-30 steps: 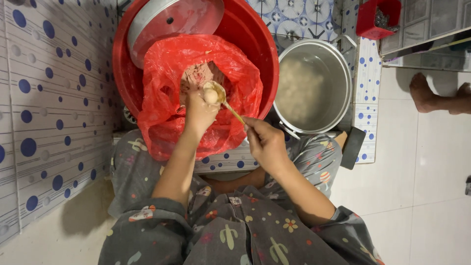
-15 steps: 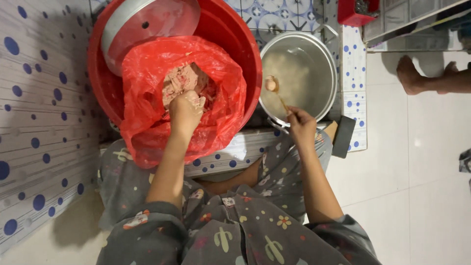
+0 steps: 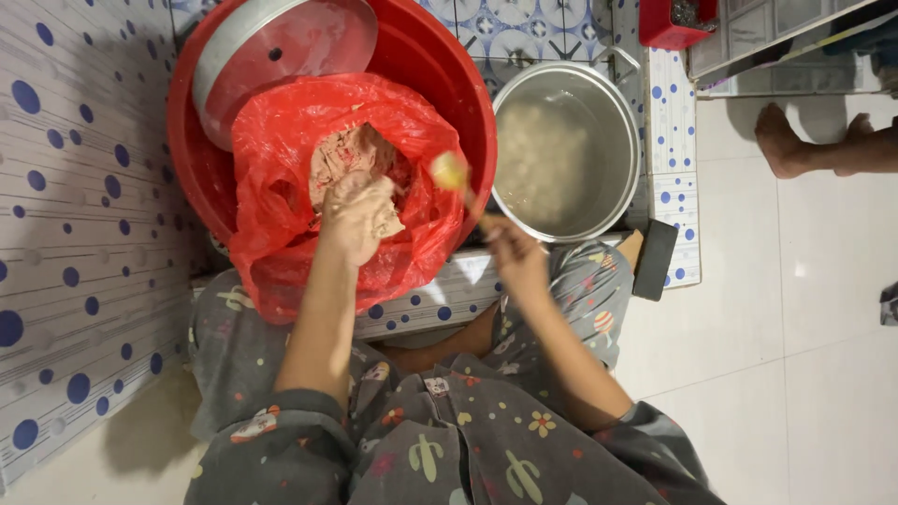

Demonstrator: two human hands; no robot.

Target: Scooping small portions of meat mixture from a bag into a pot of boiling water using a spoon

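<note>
Head view: left hand [image 3: 360, 220] has its fingers closed around a lump of pinkish paste [image 3: 341, 154] inside the red bag [image 3: 281, 187] in the red basin [image 3: 449, 84]. Right hand [image 3: 514, 257] grips a spoon [image 3: 452, 173] over the basin's rim, just beside the metal pot [image 3: 617, 112].

Red box [image 3: 680, 21] top; bare foot [image 3: 784, 140] right; dotted tiles [image 3: 75, 187].
</note>
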